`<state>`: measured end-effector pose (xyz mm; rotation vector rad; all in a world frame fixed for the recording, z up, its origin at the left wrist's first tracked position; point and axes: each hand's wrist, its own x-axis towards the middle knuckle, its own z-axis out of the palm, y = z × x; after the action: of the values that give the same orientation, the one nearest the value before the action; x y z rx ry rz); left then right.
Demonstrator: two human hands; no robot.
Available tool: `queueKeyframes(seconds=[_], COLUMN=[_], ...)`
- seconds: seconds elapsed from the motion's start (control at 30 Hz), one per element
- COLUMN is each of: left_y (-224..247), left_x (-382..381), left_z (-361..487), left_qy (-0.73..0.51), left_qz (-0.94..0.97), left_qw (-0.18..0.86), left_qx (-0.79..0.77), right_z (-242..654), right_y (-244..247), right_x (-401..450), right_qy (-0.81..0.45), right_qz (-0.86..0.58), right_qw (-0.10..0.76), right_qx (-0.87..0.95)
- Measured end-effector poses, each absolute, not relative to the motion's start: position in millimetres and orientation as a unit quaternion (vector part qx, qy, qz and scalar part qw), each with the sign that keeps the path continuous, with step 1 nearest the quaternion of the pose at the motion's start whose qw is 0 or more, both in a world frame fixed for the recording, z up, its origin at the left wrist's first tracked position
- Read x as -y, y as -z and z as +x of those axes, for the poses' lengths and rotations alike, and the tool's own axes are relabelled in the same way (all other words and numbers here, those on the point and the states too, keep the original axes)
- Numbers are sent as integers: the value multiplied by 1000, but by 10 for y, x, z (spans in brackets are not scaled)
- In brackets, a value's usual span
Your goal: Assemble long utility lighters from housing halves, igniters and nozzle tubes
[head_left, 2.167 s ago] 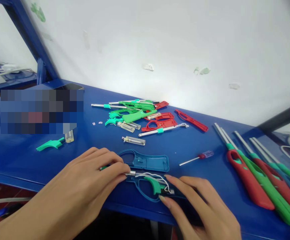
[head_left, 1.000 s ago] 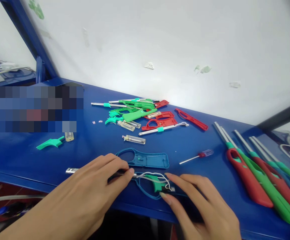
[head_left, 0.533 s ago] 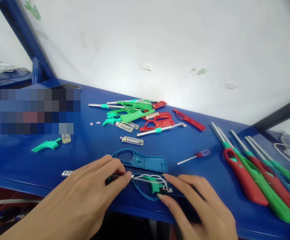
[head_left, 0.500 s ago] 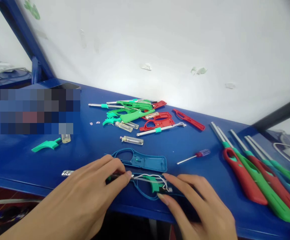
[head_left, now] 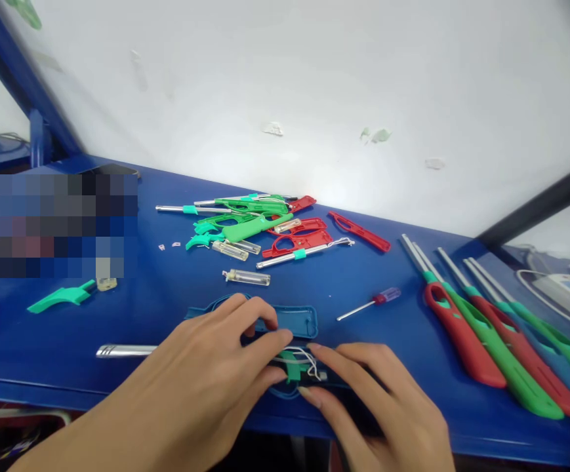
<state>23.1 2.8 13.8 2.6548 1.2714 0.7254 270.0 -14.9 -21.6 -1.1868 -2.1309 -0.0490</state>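
A blue gas lighter, opened up, lies along the table's front edge, its metal tube (head_left: 124, 351) pointing left. Inside its lower blue shell (head_left: 285, 393) I see a green trigger (head_left: 293, 369) and white wires (head_left: 309, 359). My right hand (head_left: 383, 393) grips the handle end between thumb and index finger. Over the middle of the lighter is my left hand (head_left: 216, 367), its thumb and index finger closing on the lighter beside the trigger; the exact contact is hidden. Just behind lies the other blue shell half (head_left: 297, 321), partly covered by my left hand.
Red and green shell halves (head_left: 294, 242), metal tubes and clear fuel tanks (head_left: 249, 278) lie in a pile behind. A screwdriver (head_left: 368, 304) rests to the right, near several whole lighters (head_left: 464, 341). A loose green trigger (head_left: 63, 296) sits at left.
My left hand has slid right along the lighter, from the tube's base toward the trigger and wires. My right hand keeps its grip. The whole view has shifted slightly.
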Motion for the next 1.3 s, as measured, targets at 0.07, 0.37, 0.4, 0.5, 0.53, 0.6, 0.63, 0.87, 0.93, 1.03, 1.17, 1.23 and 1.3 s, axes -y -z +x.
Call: queueKeyframes(seconds=[0.07, 0.37, 0.4, 0.5, 0.53, 0.6, 0.63, 0.87, 0.93, 1.03, 1.17, 1.23, 1.3], left_y=[-124, -119, -127, -141, -140, -132, -127, -88, -87, -100, -112, -106, -97], left_x=[-44, -82, -89, -102, -103, -102, -100, -42, -19, 15, 44, 53, 64], left_z=[230, 256, 257, 262, 265, 278, 285, 322, 320, 310, 297, 295, 296], left_qy=[-251, -272, -274, -269, -268, -267, -268, -267, -270, -264, -254, -251, -246], left_qz=[865, 827, 821, 804, 799, 791, 790, 803, 814, 832, 829, 823, 822], left_qw=[94, 223, 238, 272, 278, 279, 276, 234, 209, 171, 168, 169, 164], left_qx=[-423, -438, -440, -455, -461, -474, -478, -478, -471, -458, -470, -481, -487], right_z=[2708, 2724, 2728, 2730, 2723, 2701, 2689, 2671, 2675, 2677, 2692, 2703, 2714], right_y=[203, 131, 130, 129, 127, 120, 115, 74, 64, 56, 61, 68, 76], right_x=[154, 123, 117, 108, 106, 101, 99, 119, 119, 102, 84, 85, 90], right_qy=[13, -78, -89, -104, -105, -104, -104, -97, -99, -97, -97, -100, -104], right_qz=[-450, -410, -412, -416, -416, -417, -417, -429, -431, -429, -421, -417, -415], right_qw=[348, 373, 374, 373, 376, 383, 384, 391, 392, 389, 388, 388, 385], right_qx=[822, 829, 826, 823, 821, 818, 817, 809, 807, 809, 814, 816, 818])
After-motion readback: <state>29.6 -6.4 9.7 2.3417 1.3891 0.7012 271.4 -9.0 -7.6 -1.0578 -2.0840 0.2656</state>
